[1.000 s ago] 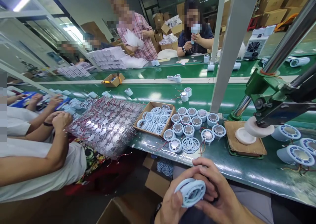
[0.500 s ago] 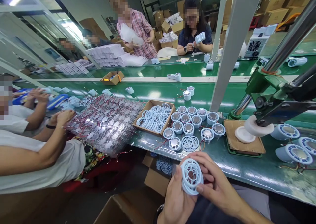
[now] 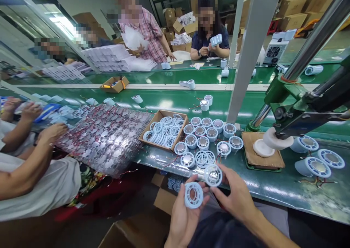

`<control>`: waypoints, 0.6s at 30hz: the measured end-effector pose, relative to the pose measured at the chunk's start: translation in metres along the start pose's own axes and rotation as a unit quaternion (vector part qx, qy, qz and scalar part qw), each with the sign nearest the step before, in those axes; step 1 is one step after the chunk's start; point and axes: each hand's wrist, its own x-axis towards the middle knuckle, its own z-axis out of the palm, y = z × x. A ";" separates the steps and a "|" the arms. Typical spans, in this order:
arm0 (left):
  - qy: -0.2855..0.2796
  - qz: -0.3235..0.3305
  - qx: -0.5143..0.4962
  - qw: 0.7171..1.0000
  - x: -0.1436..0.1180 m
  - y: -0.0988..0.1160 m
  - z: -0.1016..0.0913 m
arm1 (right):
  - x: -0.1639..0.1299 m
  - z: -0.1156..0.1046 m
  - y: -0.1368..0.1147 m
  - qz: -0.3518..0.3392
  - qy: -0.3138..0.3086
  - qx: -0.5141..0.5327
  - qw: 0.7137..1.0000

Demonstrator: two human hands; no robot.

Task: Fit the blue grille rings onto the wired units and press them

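Note:
My left hand is closed around a small stack of light-blue plastic rings with inner spokes. Between the thumb and fingers of my right hand is a single light-blue spoked ring, tilted and apart from the stack. Just beyond it, a pile of similar rings lies on the green bench. Round light-blue housings with silver discs and red wires stand grouped behind that pile.
A cardboard box of rings sits left of the housings. Right of them stands a green hand press over a white round fixture. More housings are beyond it. A co-worker's arm is at left, beside wired discs.
My hands have moved apart. The right one has drawn a single ring away from the stack, toward the bench; the left keeps the remaining rings. The view has shifted slightly right.

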 end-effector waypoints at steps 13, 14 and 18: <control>-0.029 0.061 -0.017 0.998 -0.005 0.022 0.006 | 0.048 0.007 -0.004 0.059 -0.037 -0.151 0.986; -0.039 0.049 -0.020 0.998 -0.006 0.022 0.010 | 0.042 0.004 -0.003 0.051 -0.035 -0.141 0.988; -0.093 0.010 -0.029 0.995 -0.008 0.020 0.029 | 0.011 -0.012 -0.001 -0.092 0.037 0.003 0.995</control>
